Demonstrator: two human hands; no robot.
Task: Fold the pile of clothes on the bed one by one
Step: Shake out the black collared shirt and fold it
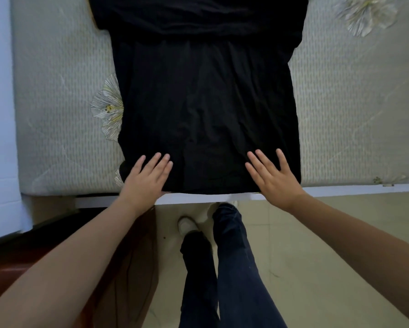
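both hands flat, left hand [146, 174] and right hand [273, 177] with open grip holding nothing, pressing the hem of the black cotton t-shirt [205, 102] spread mid-frame on the pale quilted bed [63, 114], best smoothing outward before folding.

Nothing readable anywhere here, no labels, brands or numbers on the black shirt [205, 102] or the flowered bedsheet [63, 114].
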